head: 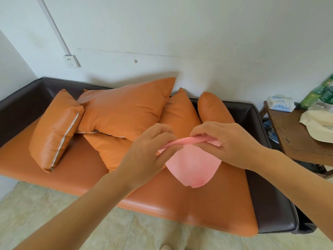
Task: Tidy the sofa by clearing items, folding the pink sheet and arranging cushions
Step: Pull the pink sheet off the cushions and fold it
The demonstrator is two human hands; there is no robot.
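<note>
Both hands are raised above the right half of the sofa [162, 204]. The left hand [146, 154] pinches the left end of the pink sheet [192, 166] between thumb and curled fingers; the right hand [228, 143] pinches the right end likewise. The sheet's top edge is gathered into a narrow roll stretched between the two hands, and the rest hangs below in a rounded flap, clear of the seat.

Five orange cushions lie unarranged on the sofa: one [55, 130] tilted at the left, a large one [124, 110] against the backrest, one [111, 152] lying flat beneath it, and two [180, 112] [212, 109] leaning at the far right.

At the right, a wooden worktop [295, 139] carries a tissue pack [280, 103], green packaged bottles [319, 94], contents not discernible, and a cream cloth item [319, 125].
</note>
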